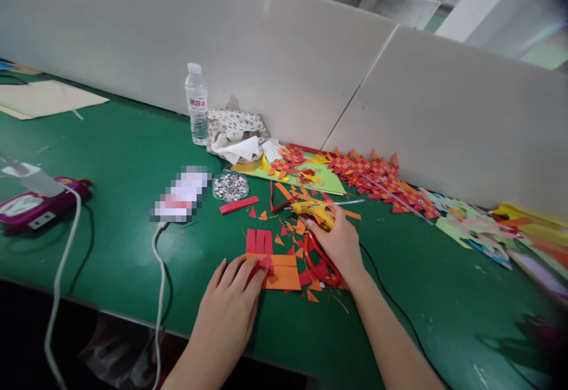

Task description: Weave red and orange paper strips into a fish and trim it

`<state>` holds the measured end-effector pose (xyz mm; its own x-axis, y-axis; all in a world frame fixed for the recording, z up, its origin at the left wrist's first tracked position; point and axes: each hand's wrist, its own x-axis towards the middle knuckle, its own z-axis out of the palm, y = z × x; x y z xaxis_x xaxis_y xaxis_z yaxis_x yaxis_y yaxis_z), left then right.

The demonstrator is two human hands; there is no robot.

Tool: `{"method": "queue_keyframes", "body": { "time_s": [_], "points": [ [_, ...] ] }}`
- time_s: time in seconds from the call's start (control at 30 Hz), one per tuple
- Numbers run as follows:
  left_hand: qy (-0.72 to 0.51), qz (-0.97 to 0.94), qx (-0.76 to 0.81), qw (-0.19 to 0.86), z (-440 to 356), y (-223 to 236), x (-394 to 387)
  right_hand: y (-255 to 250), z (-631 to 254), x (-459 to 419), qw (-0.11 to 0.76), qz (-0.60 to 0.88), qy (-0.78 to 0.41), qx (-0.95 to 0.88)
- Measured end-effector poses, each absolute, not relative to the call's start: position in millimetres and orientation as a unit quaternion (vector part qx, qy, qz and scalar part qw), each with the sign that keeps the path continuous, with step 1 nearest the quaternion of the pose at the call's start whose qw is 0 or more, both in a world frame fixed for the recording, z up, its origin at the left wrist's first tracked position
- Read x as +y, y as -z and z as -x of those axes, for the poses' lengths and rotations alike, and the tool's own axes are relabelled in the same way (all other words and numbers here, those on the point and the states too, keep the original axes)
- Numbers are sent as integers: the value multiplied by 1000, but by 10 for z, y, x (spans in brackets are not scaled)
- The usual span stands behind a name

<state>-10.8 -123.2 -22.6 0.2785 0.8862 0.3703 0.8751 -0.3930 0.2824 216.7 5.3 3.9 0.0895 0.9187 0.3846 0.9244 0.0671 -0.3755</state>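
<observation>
My left hand [233, 295] presses and holds a piece of woven paper, its curved fingertips on the left edge. The piece has red paper strips [258, 242] standing out at the top and orange paper strips [284, 274] across it. My right hand [339, 242] is closed around a yellow glue gun [313, 211], whose nozzle points left above paper scraps. Under that hand lie red-handled scissors [317, 263], partly covered. Orange and red scraps [288, 230] are scattered between the hands. The left palm and the right fingertips are partly hidden.
A water bottle [197, 106], a spotted pouch [237, 129] and a dish of googly eyes [231, 186] stand behind. Finished red-orange woven fish [368, 171] lie along the partition. A phone [184, 195] with a cable and a purple power strip [42, 206] are left. A black cord [390, 289] runs right.
</observation>
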Motion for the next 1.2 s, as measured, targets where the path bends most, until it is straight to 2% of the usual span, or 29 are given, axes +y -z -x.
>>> {"method": "queue_keyframes", "body": {
  "time_s": [0.13,0.27,0.33,0.7,1.2],
  "points": [
    [-237,-801,550,4,107,212,-1231,-64,-2195,30,330,664,-24,-670],
    [-226,-802,553,-4,104,193,-1239,-91,-2171,-21,422,588,-61,-687],
    [-218,-803,554,-8,101,186,-1245,-92,-2133,-50,435,554,-85,-705],
    [-208,-801,561,8,96,165,-1257,-66,-2006,-95,380,482,-91,-784],
    [-221,-801,557,2,91,172,-1251,-62,-2021,-81,357,396,-3,-846]
  ]
}}
